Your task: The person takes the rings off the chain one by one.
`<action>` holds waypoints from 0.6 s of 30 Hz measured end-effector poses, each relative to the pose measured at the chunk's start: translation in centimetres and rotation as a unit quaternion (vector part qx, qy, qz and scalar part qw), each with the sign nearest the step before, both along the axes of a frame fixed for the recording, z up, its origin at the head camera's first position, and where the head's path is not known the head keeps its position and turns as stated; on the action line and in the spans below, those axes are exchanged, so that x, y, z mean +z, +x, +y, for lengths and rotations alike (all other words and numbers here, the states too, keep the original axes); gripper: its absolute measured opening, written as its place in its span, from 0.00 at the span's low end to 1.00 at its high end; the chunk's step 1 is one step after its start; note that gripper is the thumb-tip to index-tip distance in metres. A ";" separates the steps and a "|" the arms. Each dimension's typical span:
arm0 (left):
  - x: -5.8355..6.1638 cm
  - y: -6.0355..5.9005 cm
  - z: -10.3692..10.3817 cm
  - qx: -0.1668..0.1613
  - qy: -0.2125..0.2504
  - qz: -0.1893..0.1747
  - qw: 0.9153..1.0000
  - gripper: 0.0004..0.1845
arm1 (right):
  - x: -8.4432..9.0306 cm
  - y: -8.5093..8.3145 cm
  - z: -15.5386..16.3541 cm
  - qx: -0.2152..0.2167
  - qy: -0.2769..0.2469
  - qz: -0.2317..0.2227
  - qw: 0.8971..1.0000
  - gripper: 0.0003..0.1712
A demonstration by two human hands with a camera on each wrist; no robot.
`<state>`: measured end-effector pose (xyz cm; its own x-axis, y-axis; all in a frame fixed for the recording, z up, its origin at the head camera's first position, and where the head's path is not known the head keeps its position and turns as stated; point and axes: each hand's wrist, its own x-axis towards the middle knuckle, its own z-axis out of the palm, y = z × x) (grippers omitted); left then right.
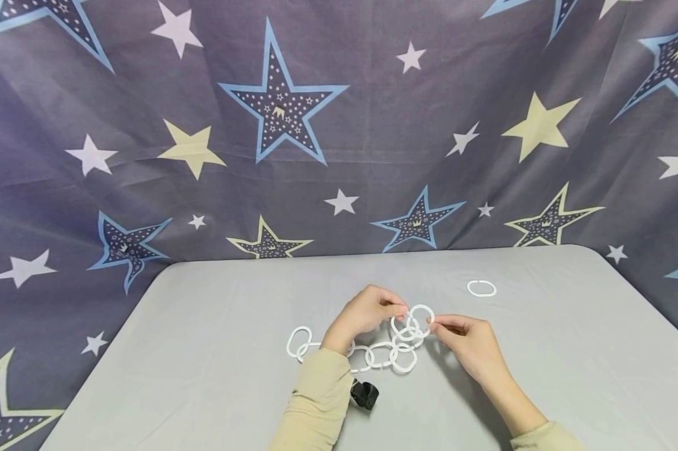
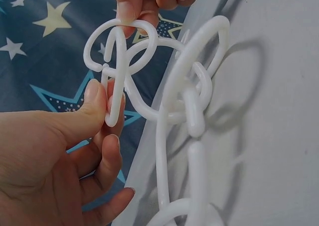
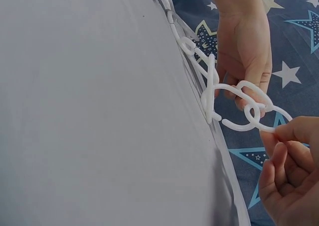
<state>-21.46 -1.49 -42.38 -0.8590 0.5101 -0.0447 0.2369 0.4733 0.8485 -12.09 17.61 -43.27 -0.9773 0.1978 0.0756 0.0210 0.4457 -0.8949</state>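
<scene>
A chain of white plastic oval links (image 1: 405, 348) lies on the table, its right end lifted between the two hands. My left hand (image 1: 370, 310) pinches one raised link (image 2: 119, 81) between thumb and fingers. From the right, my right hand (image 1: 474, 344) pinches another link (image 3: 265, 129) with thumb and forefinger. In the left wrist view these two links cross, and a small gap shows in the right hand's link. Part of the chain is hidden behind the left wrist.
A single loose white link (image 1: 482, 296) lies farther back on the right. The grey-covered table (image 1: 203, 376) ends at a dark star-patterned curtain (image 1: 361, 144). A small black object (image 1: 365, 395) sits beside the left sleeve.
</scene>
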 end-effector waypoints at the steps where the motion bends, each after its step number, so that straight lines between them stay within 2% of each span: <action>1: 0.0 0.0 0.0 -0.001 -0.002 0.000 1.000 0.07 | 0.0 0.0 0.0 0.001 -0.001 0.000 1.000 0.12; 18: 0.1 -0.1 -0.2 0.012 -0.023 0.013 1.000 0.08 | 0.1 0.0 0.0 -0.001 0.006 -0.002 1.000 0.12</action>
